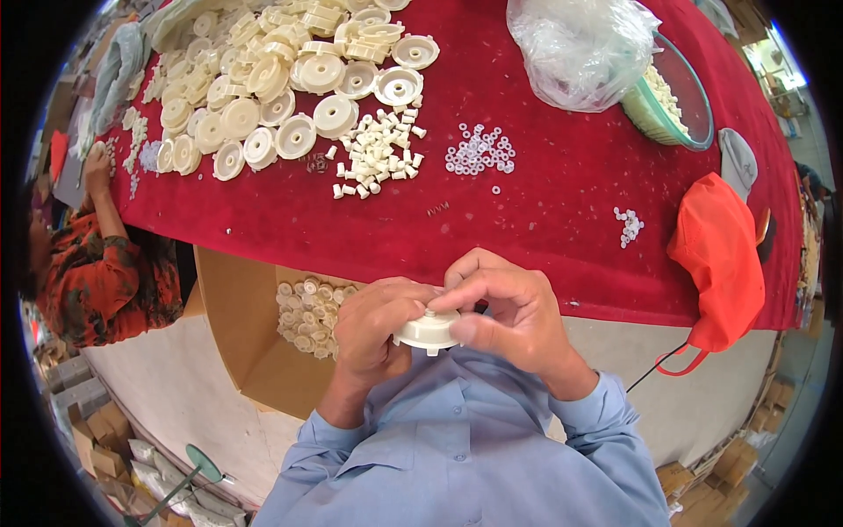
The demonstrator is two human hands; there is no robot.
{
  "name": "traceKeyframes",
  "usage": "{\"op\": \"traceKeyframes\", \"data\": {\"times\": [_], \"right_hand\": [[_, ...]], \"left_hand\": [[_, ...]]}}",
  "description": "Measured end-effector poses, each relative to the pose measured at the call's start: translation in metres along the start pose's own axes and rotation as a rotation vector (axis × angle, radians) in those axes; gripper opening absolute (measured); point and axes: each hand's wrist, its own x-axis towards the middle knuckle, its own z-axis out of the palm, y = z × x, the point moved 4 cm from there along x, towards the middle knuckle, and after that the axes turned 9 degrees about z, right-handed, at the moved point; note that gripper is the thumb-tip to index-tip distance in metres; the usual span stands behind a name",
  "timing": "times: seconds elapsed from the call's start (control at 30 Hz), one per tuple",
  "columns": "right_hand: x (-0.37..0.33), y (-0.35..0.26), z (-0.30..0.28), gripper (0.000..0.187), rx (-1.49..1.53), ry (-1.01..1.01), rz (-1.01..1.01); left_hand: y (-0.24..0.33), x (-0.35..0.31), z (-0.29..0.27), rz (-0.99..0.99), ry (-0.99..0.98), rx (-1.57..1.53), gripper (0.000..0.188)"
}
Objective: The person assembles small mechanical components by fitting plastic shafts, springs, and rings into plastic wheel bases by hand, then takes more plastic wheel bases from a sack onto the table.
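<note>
A round cream plastic cap (428, 335), with a raised hub and small tabs at its rim, is held in front of my chest, just off the table's near edge. My left hand (371, 327) is closed round its left side, the thumb lying by the hub. On the other side, my right hand (518, 318) has its thumb against the rim and its bent fingertips at the hub. Whether a small part sits between those fingertips is hidden. Beyond my hands lie a heap of small cream plugs (386, 145) and a scatter of translucent rings (479, 151).
Many cream caps (320, 72) are piled far left on the red-covered table (527, 224). A cardboard box (263, 373) below holds more. On the right are a plastic bag (580, 53), a green basket (672, 97) and an orange cloth (718, 255). A co-worker (97, 272) sits left.
</note>
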Motion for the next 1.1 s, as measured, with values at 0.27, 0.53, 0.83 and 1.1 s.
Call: {"op": "traceKeyframes", "data": {"times": [0.27, 0.53, 0.83, 1.1], "right_hand": [[-0.003, -0.027, 0.009, 0.035, -0.511, -0.01, -0.38], [-0.01, -0.033, 0.017, 0.035, -0.657, 0.111, -0.608], [-0.01, -0.02, 0.022, 0.034, -0.476, 0.194, -0.57], [-0.001, 0.001, 0.036, 0.028, -0.702, 0.103, -0.372]], "left_hand": [[0.003, 0.003, -0.007, 0.071, 0.024, 0.038, 0.031], [0.004, 0.004, -0.009, 0.09, 0.023, 0.066, 0.026], [0.011, -0.004, -0.011, 0.082, 0.023, 0.015, 0.03], [0.0, -0.053, -0.052, -0.428, -0.124, 0.174, 0.032]]}}
